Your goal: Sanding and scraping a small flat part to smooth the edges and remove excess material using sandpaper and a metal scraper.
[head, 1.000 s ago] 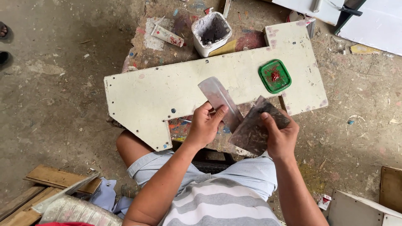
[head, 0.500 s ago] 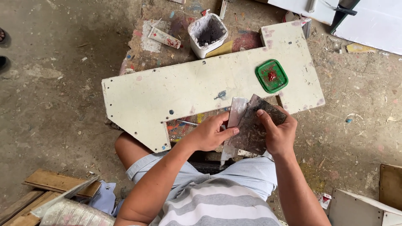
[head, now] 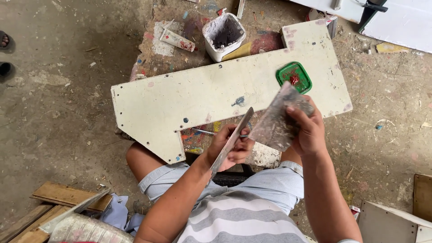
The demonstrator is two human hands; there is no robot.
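Left hand [head: 230, 150] gripping thin scraper blade [head: 231, 141], right hand [head: 306, 130] clutching putty-smeared board [head: 276, 121] just beside it, above cream panel [head: 202, 99]

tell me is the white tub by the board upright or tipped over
Upright. The white tub stands on the paint-stained surface just beyond the board, its open mouth facing up at the camera, with dark grey residue visible inside.

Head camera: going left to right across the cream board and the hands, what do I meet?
Tube → white tub → left hand with its thin scraper blade → grey caked scraper → green lid → right hand.
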